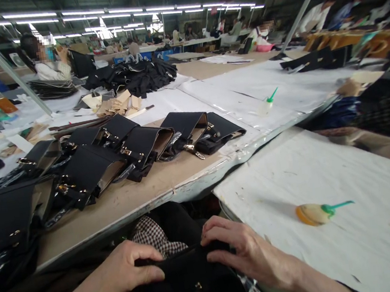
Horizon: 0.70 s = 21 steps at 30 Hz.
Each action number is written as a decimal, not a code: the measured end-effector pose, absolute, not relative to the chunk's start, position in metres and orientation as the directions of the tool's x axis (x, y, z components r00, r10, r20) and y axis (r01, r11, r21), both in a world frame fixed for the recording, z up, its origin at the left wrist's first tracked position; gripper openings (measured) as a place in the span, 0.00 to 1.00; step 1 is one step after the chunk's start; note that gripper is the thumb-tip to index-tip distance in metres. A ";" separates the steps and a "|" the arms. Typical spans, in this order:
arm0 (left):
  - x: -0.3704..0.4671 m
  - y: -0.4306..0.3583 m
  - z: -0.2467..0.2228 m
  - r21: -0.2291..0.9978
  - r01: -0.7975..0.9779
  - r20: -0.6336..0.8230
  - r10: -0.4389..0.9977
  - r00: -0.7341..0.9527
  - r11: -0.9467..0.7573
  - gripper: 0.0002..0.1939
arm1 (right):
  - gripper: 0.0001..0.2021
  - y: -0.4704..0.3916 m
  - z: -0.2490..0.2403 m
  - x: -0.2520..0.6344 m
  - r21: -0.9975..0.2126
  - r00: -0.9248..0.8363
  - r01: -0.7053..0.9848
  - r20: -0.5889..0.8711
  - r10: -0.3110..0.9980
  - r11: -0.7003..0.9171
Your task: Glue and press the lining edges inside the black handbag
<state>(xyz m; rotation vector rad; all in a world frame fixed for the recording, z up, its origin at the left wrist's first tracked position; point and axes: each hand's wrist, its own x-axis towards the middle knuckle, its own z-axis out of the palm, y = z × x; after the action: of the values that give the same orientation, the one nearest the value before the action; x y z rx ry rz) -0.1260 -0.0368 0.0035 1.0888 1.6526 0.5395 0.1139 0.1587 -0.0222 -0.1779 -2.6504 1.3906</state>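
Note:
A black bag (pixel 195 285) with a small gold fitting lies across my lap, its lower part running out of view. Its upper edge is pinched at the left by my left hand (pixel 128 267), thumb and fingers closed on the dark material. Further along the same edge, my right hand (pixel 239 245) grips it with thumb below and fingers curled over the top. Checkered cloth (pixel 152 235) shows behind and beneath the bag. Nearest my right hand on the white side table is a glue bottle (pixel 313 214) with a green nozzle, lying on its side.
Several black handbags (pixel 90 167) with gold clasps lie along the table edge ahead. Behind them are a heap of black pieces (pixel 135 75) and tan scraps (pixel 121 103). A second green-tipped bottle (pixel 266 104) stands on the white tabletop (pixel 207 103). People work further back.

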 end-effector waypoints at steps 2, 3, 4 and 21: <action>-0.125 -0.038 0.006 0.782 0.396 -0.504 0.862 -0.054 0.482 0.10 | 0.06 0.158 -0.021 0.112 -0.819 -0.983 0.047 0.064 0.171 0.572; -0.124 -0.038 0.008 0.782 0.398 -0.500 0.864 -0.060 0.480 0.10 | 0.05 0.157 -0.020 0.111 -0.815 -0.983 0.053 0.059 0.174 0.578; -0.123 -0.038 0.009 0.782 0.397 -0.499 0.864 -0.065 0.481 0.10 | 0.06 0.157 -0.019 0.111 -0.808 -0.983 0.060 0.055 0.177 0.586; -0.117 -0.047 0.008 0.795 0.371 -0.484 0.870 -0.090 0.480 0.12 | 0.06 0.147 -0.009 0.112 -0.870 -0.972 0.078 0.042 0.232 0.487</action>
<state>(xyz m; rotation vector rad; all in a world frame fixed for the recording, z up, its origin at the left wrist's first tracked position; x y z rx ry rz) -0.1169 -0.0471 0.0081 1.0761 1.6781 0.5946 0.1122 0.1468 -0.0095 -0.2709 -2.5728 1.4935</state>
